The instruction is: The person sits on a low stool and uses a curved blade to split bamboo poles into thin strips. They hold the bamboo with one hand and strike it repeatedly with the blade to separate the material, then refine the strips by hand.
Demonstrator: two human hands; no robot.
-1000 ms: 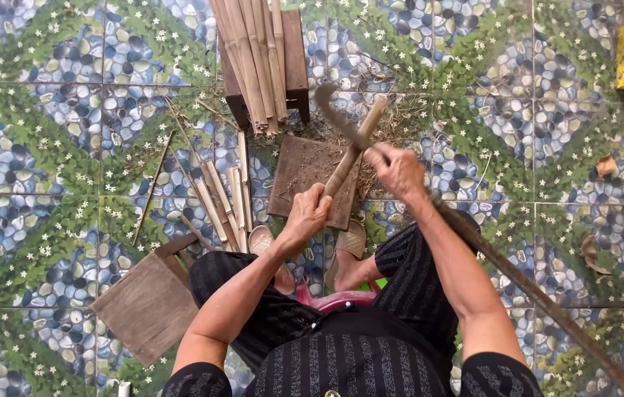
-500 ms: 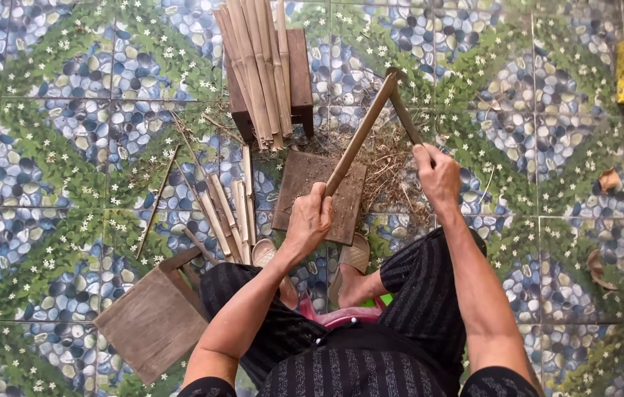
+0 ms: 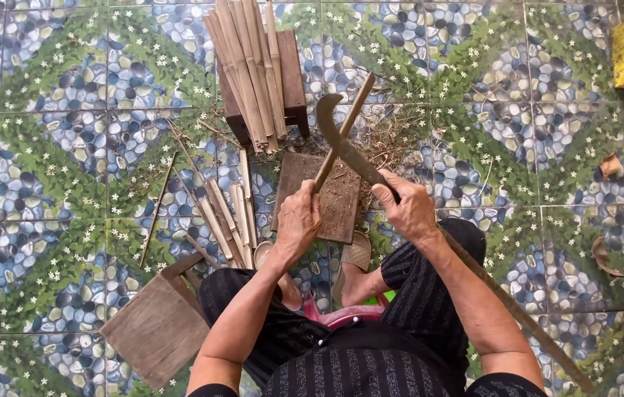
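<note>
While the bamboo stick (image 3: 341, 136) is gripped upright by the left hand (image 3: 298, 220), splitting is judged underway; the hooked knife (image 3: 341, 147), clasped in the right hand (image 3: 407, 209), needs pressing down along the grain.

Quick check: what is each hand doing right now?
Left hand: closed on a bamboo stick stood on the wooden block.
Right hand: closed on the handle of a hooked knife.

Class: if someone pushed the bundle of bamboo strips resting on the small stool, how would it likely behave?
The bamboo strips look thin and stiff, so probably light. They lie loose, overhanging the dark wooden stool, so a push would likely scatter or tip them off.
</note>
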